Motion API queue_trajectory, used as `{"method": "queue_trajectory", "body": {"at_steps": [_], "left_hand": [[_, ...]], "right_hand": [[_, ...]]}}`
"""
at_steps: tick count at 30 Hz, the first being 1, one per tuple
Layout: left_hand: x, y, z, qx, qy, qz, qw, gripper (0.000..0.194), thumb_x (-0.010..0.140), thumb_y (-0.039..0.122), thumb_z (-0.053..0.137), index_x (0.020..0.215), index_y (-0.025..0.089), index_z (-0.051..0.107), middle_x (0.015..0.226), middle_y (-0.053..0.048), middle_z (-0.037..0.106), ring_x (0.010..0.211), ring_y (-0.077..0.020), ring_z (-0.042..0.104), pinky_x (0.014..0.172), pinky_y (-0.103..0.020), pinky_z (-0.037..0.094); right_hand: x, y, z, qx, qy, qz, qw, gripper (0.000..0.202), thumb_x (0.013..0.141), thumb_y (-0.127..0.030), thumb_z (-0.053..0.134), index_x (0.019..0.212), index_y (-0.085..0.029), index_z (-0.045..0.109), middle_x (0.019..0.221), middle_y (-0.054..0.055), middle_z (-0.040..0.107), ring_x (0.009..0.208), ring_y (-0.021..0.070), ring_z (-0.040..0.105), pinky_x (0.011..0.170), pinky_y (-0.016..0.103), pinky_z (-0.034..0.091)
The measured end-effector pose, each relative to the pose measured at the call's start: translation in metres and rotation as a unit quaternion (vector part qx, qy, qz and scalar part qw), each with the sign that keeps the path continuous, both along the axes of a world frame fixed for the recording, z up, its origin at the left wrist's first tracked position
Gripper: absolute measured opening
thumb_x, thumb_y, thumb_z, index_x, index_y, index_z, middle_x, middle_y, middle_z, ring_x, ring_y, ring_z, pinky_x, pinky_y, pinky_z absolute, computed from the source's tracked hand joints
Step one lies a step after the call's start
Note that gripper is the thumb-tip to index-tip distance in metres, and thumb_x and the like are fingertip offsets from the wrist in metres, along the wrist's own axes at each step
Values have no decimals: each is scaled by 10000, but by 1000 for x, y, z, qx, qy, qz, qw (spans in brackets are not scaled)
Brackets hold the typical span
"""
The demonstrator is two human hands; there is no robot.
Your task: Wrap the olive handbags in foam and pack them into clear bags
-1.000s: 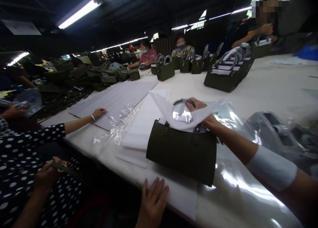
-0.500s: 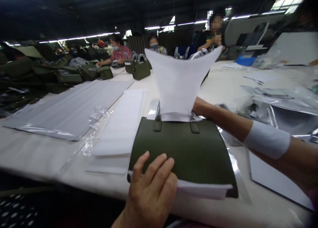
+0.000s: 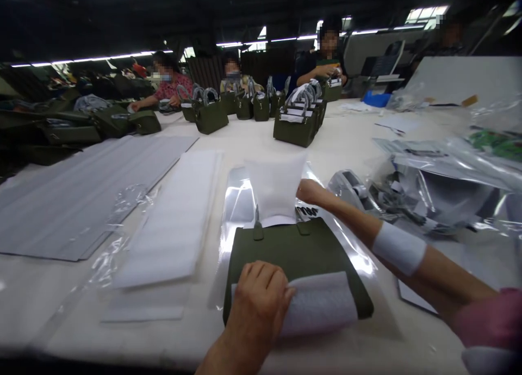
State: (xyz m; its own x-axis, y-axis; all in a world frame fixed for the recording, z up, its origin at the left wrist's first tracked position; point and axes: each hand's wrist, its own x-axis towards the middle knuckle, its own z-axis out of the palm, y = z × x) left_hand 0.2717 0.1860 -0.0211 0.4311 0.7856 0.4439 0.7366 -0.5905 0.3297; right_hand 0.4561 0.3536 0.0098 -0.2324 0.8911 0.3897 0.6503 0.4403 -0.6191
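A dark green handbag point(image 3: 285, 250) lies on the table in front of me, on shiny clear plastic point(image 3: 236, 201). White foam sheet point(image 3: 322, 304) is folded over its lower edge, and my left hand point(image 3: 261, 296) is closed on that sheet at the bag's lower left. Another part of white sheet point(image 3: 277, 187) stands up between the bag's two handles. My right hand point(image 3: 310, 192) is closed at the right side of this upper part, beyond the bag; its fingertips are hidden. A pale band circles the right forearm.
White sheets point(image 3: 171, 222) and large grey sheets point(image 3: 89, 190) lie to the left. Finished-looking green bags point(image 3: 296, 130) stand farther back, with more piled at the far left. Plastic-wrapped items point(image 3: 440, 195) cover the right side. People sit or stand across the table point(image 3: 248, 141).
The upper white sheet has dropped lower, uncovering the bags behind. My left hand has gone from spread fingers to closed on the lower sheet, which now folds farther up the bag. The view has shifted.
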Motion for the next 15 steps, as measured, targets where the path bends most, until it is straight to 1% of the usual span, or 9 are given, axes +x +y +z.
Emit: {"method": "queue_trajectory", "body": {"at_steps": [3, 4, 5, 6, 8, 9, 11, 13, 15], "left_hand": [[-1, 0, -3, 5, -23, -4, 1000, 104, 822, 177, 481, 720, 166, 496, 720, -26, 545, 703, -165, 485, 632, -296, 371], [-2, 0, -5, 8, -25, -8, 1000, 104, 823, 174, 475, 722, 167, 498, 719, -26, 546, 702, -163, 486, 630, -292, 369], [-2, -1, -7, 11, -23, -13, 1000, 105, 825, 172, 470, 724, 168, 500, 721, -27, 548, 701, -162, 489, 628, -289, 369], [-3, -1, -7, 14, -20, -17, 1000, 109, 826, 172, 464, 724, 169, 502, 722, -29, 550, 699, -161, 493, 624, -286, 371], [-6, 2, -2, 8, -11, -33, 999, 115, 822, 179, 466, 712, 174, 500, 706, -24, 551, 680, -157, 499, 609, -278, 378], [-8, 6, 4, -2, -7, -44, 999, 102, 816, 188, 479, 717, 177, 503, 706, -20, 553, 677, -155, 503, 606, -274, 387], [-8, 23, 26, -7, -9, -57, 998, 53, 804, 222, 515, 772, 181, 523, 774, -24, 576, 748, -160, 528, 657, -278, 422], [0, 57, 55, 41, -11, -43, 998, 154, 805, 280, 538, 916, 174, 540, 975, -53, 587, 956, -183, 520, 831, -325, 422], [15, 103, 83, 114, 41, -10, 993, 376, 818, 371, 521, 1120, 150, 487, 1190, -91, 521, 1166, -224, 411, 1028, -437, 258]], "right_hand": [[28, -57, 12, 58, -38, -5, 998, 177, 849, -281, 487, 790, -178, 619, 782, 67, 631, 716, 185, 584, 679, 334, 474], [36, -82, 12, 129, -65, 52, 988, 160, 849, -259, 484, 789, -196, 618, 750, 51, 637, 698, 167, 591, 661, 303, 484], [43, -105, 10, 182, -102, 149, 967, 137, 840, -247, 495, 798, -210, 620, 748, 38, 650, 720, 157, 601, 689, 285, 495], [48, -126, 6, 204, -154, 263, 930, 123, 827, -280, 524, 841, -218, 629, 781, 21, 666, 761, 152, 609, 768, 280, 499], [54, -154, -8, 231, -203, 305, 901, 185, 808, -318, 565, 921, -194, 641, 874, 9, 678, 871, 154, 610, 973, 289, 416], [56, -160, -17, 244, -213, 306, 895, 231, 796, -341, 586, 945, -174, 643, 909, 9, 676, 923, 160, 601, 1043, 305, 349], [58, -162, -32, 271, -210, 293, 893, 307, 777, -374, 613, 974, -140, 641, 958, 21, 666, 1014, 179, 568, 1096, 357, 263], [61, -158, -44, 276, -217, 301, 887, 386, 769, -403, 618, 1031, -120, 622, 1026, 38, 644, 1099, 200, 515, 1097, 402, 247], [63, -156, -51, 269, -216, 302, 888, 437, 773, -425, 608, 1081, -115, 598, 1078, 44, 620, 1150, 206, 470, 1094, 422, 245]]}}
